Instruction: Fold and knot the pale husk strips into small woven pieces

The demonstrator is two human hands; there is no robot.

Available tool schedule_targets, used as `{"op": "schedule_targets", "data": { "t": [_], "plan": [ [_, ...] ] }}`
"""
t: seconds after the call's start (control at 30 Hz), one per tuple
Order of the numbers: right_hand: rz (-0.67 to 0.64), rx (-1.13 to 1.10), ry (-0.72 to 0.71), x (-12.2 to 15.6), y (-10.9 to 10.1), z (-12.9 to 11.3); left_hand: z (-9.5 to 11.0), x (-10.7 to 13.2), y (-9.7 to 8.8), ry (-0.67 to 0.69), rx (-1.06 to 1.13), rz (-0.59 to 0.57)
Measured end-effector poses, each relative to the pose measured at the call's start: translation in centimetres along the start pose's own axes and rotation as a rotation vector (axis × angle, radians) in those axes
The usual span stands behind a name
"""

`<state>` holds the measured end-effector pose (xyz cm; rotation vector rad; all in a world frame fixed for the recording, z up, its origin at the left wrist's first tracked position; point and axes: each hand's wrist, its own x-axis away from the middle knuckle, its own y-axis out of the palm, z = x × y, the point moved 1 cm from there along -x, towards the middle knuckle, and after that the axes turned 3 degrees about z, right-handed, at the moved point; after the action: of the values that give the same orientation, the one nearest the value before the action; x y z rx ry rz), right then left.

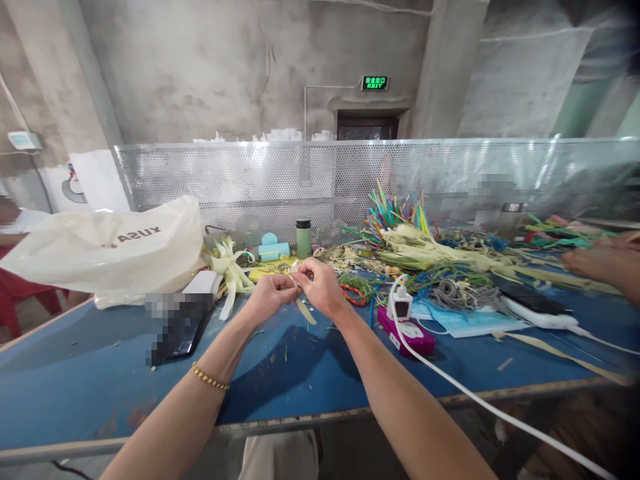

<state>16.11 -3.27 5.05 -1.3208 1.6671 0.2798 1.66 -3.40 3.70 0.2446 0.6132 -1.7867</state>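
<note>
Over the middle of the blue table [280, 393], my left hand [273, 293] and my right hand [323, 283] meet with fingertips pinched together. Between them is a pale yellow-green husk strip [305, 312], its flat end hanging down below the fingers. A small whitish bit shows above the fingertips, and the fingers cover the rest of the piece. Left of the hands stands a tied bunch of pale husk strips [230, 267]. A larger bundle of husk strips [425, 250] lies to the right.
A green bottle [303, 239] stands behind the hands, before a perforated metal screen [260, 180]. A white bag [115, 247] and black phone [187, 333] are at left. At right are a purple power socket [407, 333], white cable, coloured cords [457, 287] and another person's hands [595, 260].
</note>
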Motion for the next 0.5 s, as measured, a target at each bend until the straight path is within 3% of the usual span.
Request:
{"op": "schedule_targets", "data": {
  "t": [0.2, 0.27, 0.37, 0.5],
  "plan": [
    [-0.033, 0.036, 0.005, -0.3, -0.2, 0.4, 0.1, 0.1, -0.4, -0.046, 0.212, -0.054],
    [0.046, 0.138, -0.031, -0.6, -0.5, 0.8, 0.1, -0.1, -0.8, -0.073, 0.312, -0.058],
    [0.228, 0.266, -0.027, -0.9, -1.0, 1.3, -0.1, -0.4, -1.4, -0.125, 0.464, 0.013],
    [0.163, 0.313, -0.020, -0.7, -0.9, 1.2, -0.7, -0.8, -1.7, -0.193, 0.591, 0.116]
  ]
}}
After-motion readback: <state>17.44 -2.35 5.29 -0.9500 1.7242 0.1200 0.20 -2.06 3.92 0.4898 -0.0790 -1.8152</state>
